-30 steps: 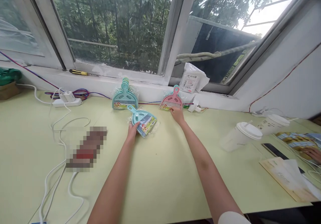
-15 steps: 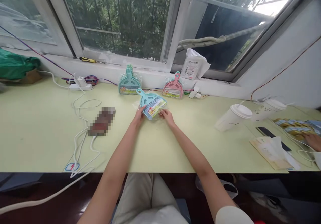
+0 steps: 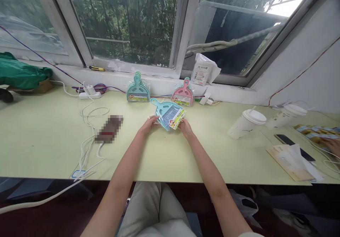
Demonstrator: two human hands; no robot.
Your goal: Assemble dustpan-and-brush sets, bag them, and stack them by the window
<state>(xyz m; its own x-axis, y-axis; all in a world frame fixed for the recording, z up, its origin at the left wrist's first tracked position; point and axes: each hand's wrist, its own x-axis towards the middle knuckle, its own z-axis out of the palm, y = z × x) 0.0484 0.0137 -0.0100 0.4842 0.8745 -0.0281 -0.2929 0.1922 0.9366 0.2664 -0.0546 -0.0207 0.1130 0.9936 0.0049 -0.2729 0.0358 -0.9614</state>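
A light blue dustpan and brush set in clear wrapping is held between my two hands at the middle of the table, its handle tilted to the upper left. My left hand grips its left edge. My right hand is closed on the lower right edge, by the printed label. Behind it, a stack of teal dustpan sets leans upright against the wall, with a pink dustpan set to the right. The fingertips are partly hidden by the wrapping.
On the left lie a blurred phone, white cables and a power strip. Two lidded cups, a dark phone and papers are on the right. Another person's hand touches yellow packets at far right.
The held blue set has moved a little right and turned clockwise, its label end now further right. My right hand has shifted right with it. The view has shifted slightly.
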